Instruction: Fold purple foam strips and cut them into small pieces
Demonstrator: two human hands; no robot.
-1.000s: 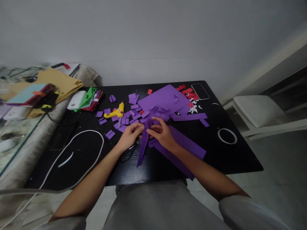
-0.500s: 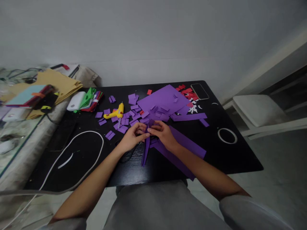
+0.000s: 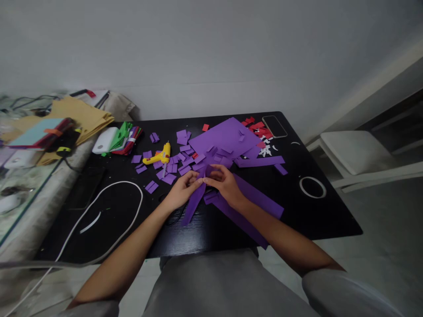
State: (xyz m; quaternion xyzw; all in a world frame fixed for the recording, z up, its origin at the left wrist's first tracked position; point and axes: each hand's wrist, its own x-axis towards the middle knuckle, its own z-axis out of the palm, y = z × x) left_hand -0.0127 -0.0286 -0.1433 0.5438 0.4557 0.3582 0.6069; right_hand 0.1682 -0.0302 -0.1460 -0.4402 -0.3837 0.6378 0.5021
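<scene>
Between my hands is a purple paper strip (image 3: 193, 204), its long end hanging down toward my left over the black table. My left hand (image 3: 183, 188) pinches it near the top, thumb against the paper. My right hand (image 3: 226, 183) grips the same top part from the other side, fingertips close to the left ones. Larger purple paper pieces (image 3: 257, 196) lie under and beside my right forearm. Small cut purple pieces (image 3: 169, 178) are scattered just beyond my hands, around a yellow glue gun (image 3: 161, 155).
A large purple sheet (image 3: 228, 136) lies at the back, beside red scraps (image 3: 261, 128), white scraps (image 3: 265, 147) and a phone (image 3: 275, 127). A tape ring (image 3: 312, 187) sits at right. A white cable (image 3: 140, 204) loops at left. Folded coloured material (image 3: 124, 137) lies back left.
The hanging end of the purple strip has swung to the left and now shows its broad face. Both hands stay nearly in place.
</scene>
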